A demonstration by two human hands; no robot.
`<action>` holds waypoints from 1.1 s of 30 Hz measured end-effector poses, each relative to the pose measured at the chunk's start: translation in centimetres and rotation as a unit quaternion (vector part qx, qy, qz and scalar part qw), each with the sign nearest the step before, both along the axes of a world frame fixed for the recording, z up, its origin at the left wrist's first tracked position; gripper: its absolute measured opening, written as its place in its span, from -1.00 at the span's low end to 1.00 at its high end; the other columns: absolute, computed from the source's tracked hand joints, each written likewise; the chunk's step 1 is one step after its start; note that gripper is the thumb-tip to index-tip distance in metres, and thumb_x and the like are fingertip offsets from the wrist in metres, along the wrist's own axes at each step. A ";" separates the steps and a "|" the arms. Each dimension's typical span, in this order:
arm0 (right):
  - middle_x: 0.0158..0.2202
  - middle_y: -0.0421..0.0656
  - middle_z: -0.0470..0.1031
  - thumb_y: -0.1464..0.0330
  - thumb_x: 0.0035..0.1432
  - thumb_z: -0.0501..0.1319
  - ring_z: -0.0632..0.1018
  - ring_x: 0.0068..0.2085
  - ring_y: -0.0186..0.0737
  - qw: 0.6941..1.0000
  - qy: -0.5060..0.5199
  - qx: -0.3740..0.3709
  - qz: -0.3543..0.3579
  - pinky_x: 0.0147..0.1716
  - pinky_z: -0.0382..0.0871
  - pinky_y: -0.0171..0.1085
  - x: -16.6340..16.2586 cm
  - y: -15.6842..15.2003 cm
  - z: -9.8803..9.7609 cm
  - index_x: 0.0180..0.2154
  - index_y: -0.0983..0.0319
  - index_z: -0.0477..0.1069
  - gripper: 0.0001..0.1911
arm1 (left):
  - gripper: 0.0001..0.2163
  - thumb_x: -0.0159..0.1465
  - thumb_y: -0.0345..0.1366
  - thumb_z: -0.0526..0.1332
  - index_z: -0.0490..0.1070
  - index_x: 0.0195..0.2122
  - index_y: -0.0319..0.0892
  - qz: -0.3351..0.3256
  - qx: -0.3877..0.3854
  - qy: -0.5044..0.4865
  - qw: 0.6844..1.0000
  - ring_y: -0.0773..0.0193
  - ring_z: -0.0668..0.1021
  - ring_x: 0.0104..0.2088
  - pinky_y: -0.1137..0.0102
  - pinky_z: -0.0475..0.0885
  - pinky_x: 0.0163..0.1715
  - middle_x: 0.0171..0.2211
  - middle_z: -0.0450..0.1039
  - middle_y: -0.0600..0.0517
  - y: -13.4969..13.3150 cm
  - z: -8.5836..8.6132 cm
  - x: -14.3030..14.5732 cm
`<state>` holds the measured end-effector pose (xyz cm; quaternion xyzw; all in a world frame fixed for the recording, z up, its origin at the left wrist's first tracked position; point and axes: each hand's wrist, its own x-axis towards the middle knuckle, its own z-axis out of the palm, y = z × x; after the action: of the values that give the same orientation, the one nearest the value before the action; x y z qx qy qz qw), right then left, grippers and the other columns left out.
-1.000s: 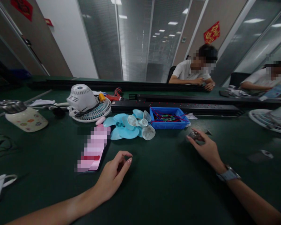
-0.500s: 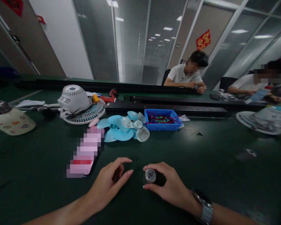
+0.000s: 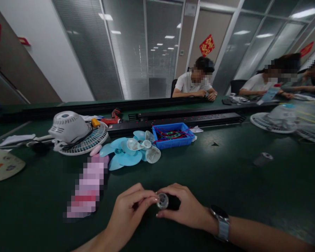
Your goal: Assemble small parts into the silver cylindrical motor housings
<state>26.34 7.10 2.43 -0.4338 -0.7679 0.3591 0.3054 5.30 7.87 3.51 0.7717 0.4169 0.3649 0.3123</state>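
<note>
A small dark cylindrical motor (image 3: 165, 201) with a silver round end sits between both hands, low in the middle of the green table (image 3: 225, 182). My right hand (image 3: 185, 209), with a watch at the wrist, is wrapped round the motor's body. My left hand (image 3: 130, 212) meets it from the left, its fingertips pinched at the silver end. A pile of light blue and clear fan blades (image 3: 132, 151) lies farther back.
A white fan motor housing on a grille (image 3: 76, 133) lies at the back left, with a blue bin of wires (image 3: 172, 135) beside the blades. A pink blurred object (image 3: 87, 189) lies left of my hands. Another small motor (image 3: 262, 158) is at right. Three people sit across the table.
My right hand carried the motor from the far right of the table to the near middle. My left hand closed in and now touches its silver end. The view turned left.
</note>
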 end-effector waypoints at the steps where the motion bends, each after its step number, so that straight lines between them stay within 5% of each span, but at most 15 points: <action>1: -0.12 -0.18 0.60 0.09 -0.04 0.41 0.56 -0.11 -0.15 1.000 0.002 -0.001 0.002 -0.06 0.36 -0.18 0.0 0.0 0.0 -0.08 0.11 0.51 -0.53 | -0.80 0.31 -0.19 0.21 0.63 -0.33 -0.09 0.001 -0.002 -0.001 1.000 0.31 0.46 -0.51 0.47 0.31 -0.53 -0.51 0.43 0.03 0.0 0.1 -0.3; 6: -0.15 -0.18 0.60 0.12 -0.01 0.39 0.57 -0.15 -0.17 1.000 0.002 0.005 0.010 -0.11 0.36 -0.20 0.1 0.1 0.0 -0.11 0.14 0.51 -0.57 | -0.81 0.26 -0.22 0.28 0.60 -0.12 0.02 -0.045 -0.036 0.036 0.998 0.31 0.44 -0.49 0.47 0.29 -0.54 -0.45 0.41 0.03 0.2 0.3 -0.3; 13: -0.21 -0.24 0.60 0.15 0.01 0.40 0.56 -0.19 -0.24 0.999 -0.005 0.008 0.033 -0.15 0.32 -0.26 -0.1 0.1 0.2 -0.15 0.14 0.51 -0.64 | -0.84 0.24 -0.15 0.29 0.65 -0.29 -0.03 -0.054 -0.113 0.018 0.992 0.34 0.37 -0.50 0.47 0.21 -0.52 -0.50 0.32 0.06 0.8 0.7 1.6; 18: -0.16 -0.22 0.60 0.12 -0.02 0.41 0.55 -0.14 -0.18 1.000 -0.018 -0.003 0.015 -0.10 0.35 -0.22 0.1 0.1 0.2 -0.10 0.10 0.51 -0.57 | -0.82 0.23 -0.14 0.29 0.65 -0.32 -0.05 -0.017 -0.097 -0.011 0.995 0.35 0.34 -0.53 0.47 0.23 -0.52 -0.55 0.31 0.08 1.4 1.2 -0.7; 22: -0.11 -0.22 0.59 0.10 -0.01 0.39 0.55 -0.09 -0.13 0.999 -0.020 -0.024 0.015 -0.06 0.36 -0.17 0.2 0.1 0.3 -0.07 0.06 0.50 -0.56 | -0.81 0.22 -0.12 0.29 0.65 -0.24 -0.02 0.041 -0.082 0.033 0.995 0.32 0.38 -0.53 0.46 0.23 -0.53 -0.55 0.33 0.07 1.4 -0.4 -3.8; 26: -0.10 -0.22 0.58 0.13 -0.03 0.41 0.55 -0.08 -0.13 0.999 -0.021 -0.038 0.011 -0.04 0.38 -0.15 -0.2 -0.2 0.4 -0.07 0.06 0.50 -0.56 | -0.82 0.25 -0.13 0.27 0.63 -0.18 0.04 0.021 -0.100 0.109 0.989 0.30 0.44 -0.49 0.46 0.27 -0.50 -0.49 0.38 0.06 1.2 -2.5 -5.2; 29: -0.10 -0.20 0.58 0.16 0.01 0.39 0.56 -0.07 -0.13 0.998 -0.018 -0.045 -0.039 -0.03 0.40 -0.15 0.6 0.3 0.3 -0.06 0.07 0.49 -0.58 | -0.81 0.27 -0.13 0.26 0.62 -0.15 0.07 0.003 -0.086 0.143 0.986 0.28 0.46 -0.44 0.45 0.29 -0.45 -0.46 0.40 0.06 1.4 -3.2 -5.4; 33: -0.07 -0.08 0.56 0.10 0.13 0.26 0.57 -0.07 -0.09 0.980 0.005 0.010 -0.197 -0.02 0.42 -0.10 5.1 3.6 -0.3 -0.01 0.19 0.44 -0.55 | -0.70 0.30 -0.12 0.21 0.50 0.04 0.05 0.010 -0.092 0.125 0.988 0.28 0.46 -0.42 0.44 0.32 -0.42 -0.41 0.40 0.07 1.3 -2.9 -5.4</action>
<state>31.48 10.72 2.13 -0.5717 -0.6694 0.2863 0.3784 -0.10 9.17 0.57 0.7751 0.4924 0.2286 0.3233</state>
